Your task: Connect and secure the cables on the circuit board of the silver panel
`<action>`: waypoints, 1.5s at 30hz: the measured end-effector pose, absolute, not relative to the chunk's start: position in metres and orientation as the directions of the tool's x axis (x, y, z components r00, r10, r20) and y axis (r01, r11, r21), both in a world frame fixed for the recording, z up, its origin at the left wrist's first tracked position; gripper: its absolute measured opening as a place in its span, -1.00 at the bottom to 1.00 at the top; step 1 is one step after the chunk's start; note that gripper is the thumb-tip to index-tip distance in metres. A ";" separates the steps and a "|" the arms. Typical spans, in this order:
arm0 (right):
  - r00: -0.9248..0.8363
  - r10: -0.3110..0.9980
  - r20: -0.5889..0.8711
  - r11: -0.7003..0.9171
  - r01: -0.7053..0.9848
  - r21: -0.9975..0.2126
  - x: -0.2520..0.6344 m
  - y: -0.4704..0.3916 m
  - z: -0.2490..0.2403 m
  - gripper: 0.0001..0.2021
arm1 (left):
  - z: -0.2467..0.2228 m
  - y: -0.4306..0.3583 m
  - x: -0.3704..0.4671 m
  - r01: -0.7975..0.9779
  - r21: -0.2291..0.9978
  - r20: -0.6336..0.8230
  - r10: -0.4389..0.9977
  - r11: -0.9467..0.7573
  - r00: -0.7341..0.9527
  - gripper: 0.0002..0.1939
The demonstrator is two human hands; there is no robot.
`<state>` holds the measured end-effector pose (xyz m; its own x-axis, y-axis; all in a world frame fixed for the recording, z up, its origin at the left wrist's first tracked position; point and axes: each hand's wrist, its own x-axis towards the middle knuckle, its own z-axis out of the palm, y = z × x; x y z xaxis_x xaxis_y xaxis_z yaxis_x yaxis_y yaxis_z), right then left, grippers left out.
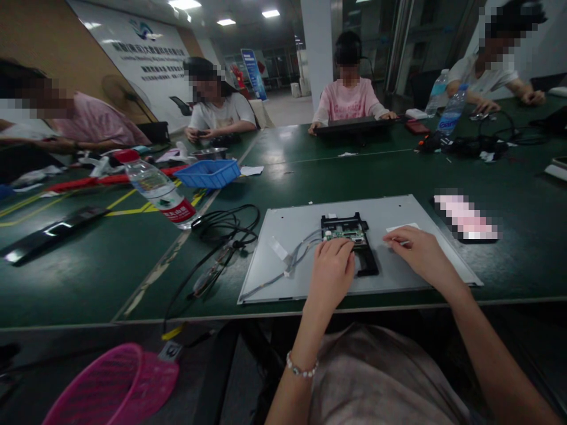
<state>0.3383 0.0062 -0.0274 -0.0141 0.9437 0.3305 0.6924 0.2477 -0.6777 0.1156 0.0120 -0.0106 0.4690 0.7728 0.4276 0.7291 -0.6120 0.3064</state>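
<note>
A grey metal panel (pixel 261 260) lies on the table in front of me. On its middle sits a black plastic bracket (pixel 367 260) holding a green circuit board (pixel 341 234), with grey cables (pixel 287 271) running off to the left. My left hand (pixel 333 265) is closed, its fingers pressed together over the near left part of the bracket and board; the fingertips are partly hidden. To the right of the bracket, my right hand (pixel 416 251) hovers over the panel in a pinch. A small light-coloured tip shows at its fingers, too small to name.
A phone (pixel 467 218) lies right of the panel. To the left are black cables (pixel 230 227), glasses (pixel 210 274), a water bottle (pixel 162 195) and a blue tray (pixel 208 173). A pink basket (pixel 137 378) stands below the table edge. Several people sit around the table.
</note>
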 end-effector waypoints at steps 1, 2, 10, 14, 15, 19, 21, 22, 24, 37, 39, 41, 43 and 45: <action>-0.035 0.947 0.321 0.255 0.691 -0.676 0.334 0.008 -0.025 -0.81 | -0.011 0.012 0.116 0.729 0.305 0.426 0.772 -0.613 0.471 -0.76; -0.058 0.947 0.315 0.265 0.696 -0.668 0.331 0.010 -0.023 -0.80 | -0.011 0.012 0.116 0.728 0.304 0.426 0.772 -0.614 0.472 -0.75; -0.098 0.947 0.304 0.292 0.655 -0.697 0.310 0.025 -0.024 -0.79 | -0.012 0.012 0.115 0.727 0.304 0.433 0.769 -0.616 0.471 -0.75; -0.061 0.953 0.296 0.266 0.634 -0.726 0.307 0.027 -0.027 -0.80 | -0.012 0.012 0.115 0.728 0.304 0.432 0.770 -0.614 0.469 -0.74; -0.055 0.953 0.299 0.266 0.631 -0.729 0.306 0.027 -0.029 -0.79 | -0.013 0.011 0.115 0.729 0.303 0.431 0.770 -0.614 0.470 -0.74; -0.039 0.945 0.324 0.273 0.638 -0.720 0.306 0.029 -0.032 -0.79 | -0.013 0.011 0.115 0.731 0.300 0.431 0.770 -0.613 0.470 -0.74; -0.027 0.941 0.339 0.272 0.657 -0.703 0.307 0.029 -0.032 -0.79 | -0.013 0.011 0.115 0.731 0.300 0.431 0.770 -0.613 0.469 -0.74; -0.017 0.937 0.349 0.272 0.664 -0.697 0.307 0.028 -0.032 -0.79 | -0.013 0.011 0.115 0.730 0.301 0.430 0.771 -0.613 0.470 -0.74; 0.013 0.927 0.376 0.272 0.666 -0.694 0.307 0.024 -0.031 -0.80 | -0.013 0.011 0.115 0.729 0.305 0.429 0.772 -0.613 0.469 -0.74; 0.017 0.862 0.507 0.371 0.661 -0.653 0.303 0.000 -0.028 -0.77 | -0.007 0.003 0.106 0.725 0.351 0.527 0.765 -0.592 0.369 -0.75; 0.020 0.854 0.520 0.376 0.667 -0.643 0.303 -0.003 -0.027 -0.77 | -0.006 0.001 0.092 0.753 0.364 0.557 0.776 -0.548 0.295 -0.74; 0.024 0.849 0.528 0.377 0.674 -0.636 0.303 -0.005 -0.027 -0.77 | -0.006 -0.001 0.073 0.802 0.363 0.574 0.792 -0.475 0.210 -0.73; 0.020 0.847 0.532 0.381 0.675 -0.632 0.303 -0.006 -0.027 -0.78 | -0.006 -0.002 0.052 0.848 0.363 0.585 0.802 -0.387 0.116 -0.73; 0.016 0.850 0.526 0.380 0.673 -0.634 0.303 -0.006 -0.028 -0.78 | -0.006 -0.001 0.034 0.874 0.368 0.587 0.809 -0.316 0.045 -0.74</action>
<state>0.3026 -0.0059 -0.0275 0.0162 0.8501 0.5264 0.6733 0.3800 -0.6343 0.0340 -0.0007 -0.0058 0.0454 0.8087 0.5865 0.8741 -0.3163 0.3685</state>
